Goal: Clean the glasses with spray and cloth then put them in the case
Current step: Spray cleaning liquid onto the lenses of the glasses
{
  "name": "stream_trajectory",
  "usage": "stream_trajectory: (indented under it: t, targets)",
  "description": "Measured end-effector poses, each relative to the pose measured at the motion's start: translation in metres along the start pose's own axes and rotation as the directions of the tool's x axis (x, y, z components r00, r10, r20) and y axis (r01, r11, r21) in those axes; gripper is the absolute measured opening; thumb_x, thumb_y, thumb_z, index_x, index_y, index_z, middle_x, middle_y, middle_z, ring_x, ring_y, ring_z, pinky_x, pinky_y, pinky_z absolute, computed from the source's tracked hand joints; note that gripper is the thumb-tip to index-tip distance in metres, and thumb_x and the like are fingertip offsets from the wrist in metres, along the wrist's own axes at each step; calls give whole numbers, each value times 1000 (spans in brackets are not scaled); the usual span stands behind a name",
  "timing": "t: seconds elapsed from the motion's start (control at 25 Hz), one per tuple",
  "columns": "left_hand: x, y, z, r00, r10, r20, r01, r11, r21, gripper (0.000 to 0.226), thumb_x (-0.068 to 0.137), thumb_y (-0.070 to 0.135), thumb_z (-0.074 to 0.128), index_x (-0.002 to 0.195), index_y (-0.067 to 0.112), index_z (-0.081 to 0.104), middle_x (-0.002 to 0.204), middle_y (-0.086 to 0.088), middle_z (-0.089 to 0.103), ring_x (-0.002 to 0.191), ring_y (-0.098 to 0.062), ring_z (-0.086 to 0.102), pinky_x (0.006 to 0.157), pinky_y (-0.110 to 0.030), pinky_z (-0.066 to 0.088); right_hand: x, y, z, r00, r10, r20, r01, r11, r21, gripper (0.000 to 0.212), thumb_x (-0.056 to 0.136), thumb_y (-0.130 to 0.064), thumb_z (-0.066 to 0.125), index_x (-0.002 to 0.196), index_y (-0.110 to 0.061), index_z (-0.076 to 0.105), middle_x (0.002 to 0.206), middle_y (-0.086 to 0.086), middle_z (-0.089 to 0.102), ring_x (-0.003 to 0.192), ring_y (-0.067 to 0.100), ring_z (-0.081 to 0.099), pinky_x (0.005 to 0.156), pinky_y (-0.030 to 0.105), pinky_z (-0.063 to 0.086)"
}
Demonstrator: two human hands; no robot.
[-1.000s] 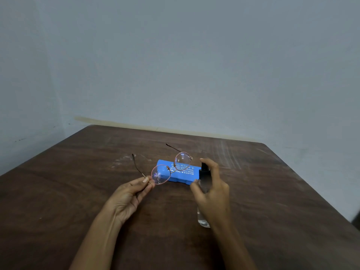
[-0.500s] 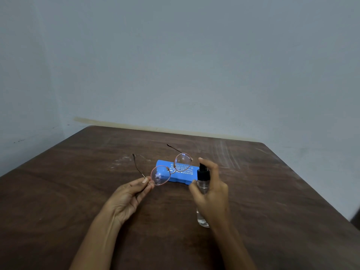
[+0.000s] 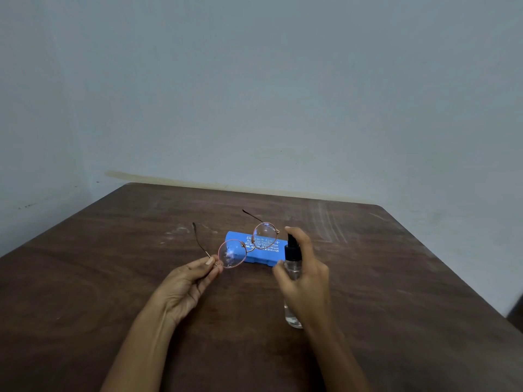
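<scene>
Head view, what I've got: left hand is pinching the glasses at the hinge end of the near lens, thumb and forefinger closed on the frame. Glasses are held up off the surface, temples unfolded and pointing away from me, round thin metal frame with a pinkish tint. Near lens shows a wet-looking smear or droplets in the middle; can't tell about the far lens.

Right hand is wrapped round the spray bottle: clear body, black pump top. Index finger sits over the top of the black nozzle, thumb on the near side of the bottle. Bottle is upright, just right of the glasses, nozzle facing toward the lenses. Bottle base pokes out below the palm; I can't tell whether it touches the surface or hangs just above it.

Blue case lies flat on the surface behind the glasses, closed, white print on top, too small to read properly. From this angle both lenses overlap it, but the glasses are in the air in front of it, not in it.

Surface is dark brown wood with pale scuff marks toward the far right corner. Plain pale wall behind it.
</scene>
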State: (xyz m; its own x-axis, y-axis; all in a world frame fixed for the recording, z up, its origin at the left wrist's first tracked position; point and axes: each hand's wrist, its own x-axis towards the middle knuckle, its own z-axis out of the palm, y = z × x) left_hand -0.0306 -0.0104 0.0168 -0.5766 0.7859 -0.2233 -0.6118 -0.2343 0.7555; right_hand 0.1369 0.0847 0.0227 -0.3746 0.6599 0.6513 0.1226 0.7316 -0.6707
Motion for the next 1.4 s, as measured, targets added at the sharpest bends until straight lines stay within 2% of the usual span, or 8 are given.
stream_trajectory:
  t: [0.16,0.6,0.68,0.8,0.88,0.96,1.12,1.4]
  targets:
    - [-1,0,0,1000,2,-9,-2,1000,-3,26,88,-9,41,73,-6,62,52,-7,68,46,-10,65,45,-13,52,-1,0,0,1000,19,-7,-19,1000,-6,58,70,-3,63,107,-42,42,77,-6,66,60,13,59,55,33,50]
    - [-3,1,1,1000,-7,-1,7,1000,-30,22,89,-9,39,79,-6,59,51,-7,69,47,-10,66,45,-13,52,0,-1,0,999,14,30,-14,1000,-19,65,70,-3,65,113,-46,40,81,-5,68,63,17,62,60,39,54]
    - [-3,1,0,1000,-10,2,10,1000,-29,21,89,-9,39,80,-6,58,51,-7,69,47,-10,66,45,-13,52,-1,0,0,1000,23,21,-23,1000,-16,65,69,-3,64,110,-48,39,76,-8,66,58,12,60,55,31,52]
    - [-3,1,0,1000,-14,2,14,999,-33,21,89,-9,39,80,-6,58,51,-7,68,47,-10,66,45,-13,52,-1,2,1,999,42,4,-42,999,-1,60,69,-2,63,107,-44,42,66,-19,58,54,3,56,49,9,39]
    - [-2,1,0,1000,-15,4,15,999,-30,21,89,-9,39,81,-6,58,51,-7,68,47,-10,66,45,-13,52,-1,2,1,999,44,-15,-44,999,2,57,69,-1,63,107,-40,45,63,-21,55,54,0,55,47,6,37]
    - [-2,1,0,1000,-14,4,14,1000,-28,21,89,-9,39,82,-6,58,51,-7,68,46,-10,65,45,-13,52,-1,1,1,999,48,-14,-48,999,-4,58,70,-2,63,108,-42,44,69,-18,59,56,3,57,51,9,41]
    - [-3,1,0,1000,-10,4,11,999,-39,21,89,-9,39,81,-6,58,50,-7,68,46,-10,65,45,-13,52,-2,-1,-1,999,36,13,-36,999,-38,64,70,-4,63,117,-43,42,87,-8,67,65,17,62,60,34,53]
    - [-3,1,0,1000,-17,-1,17,999,-41,22,89,-9,39,80,-6,58,50,-7,68,45,-10,65,44,-13,52,-2,-3,0,1000,14,-24,-16,997,-77,56,69,-2,64,114,-32,50,73,-6,63,58,22,58,55,37,50]
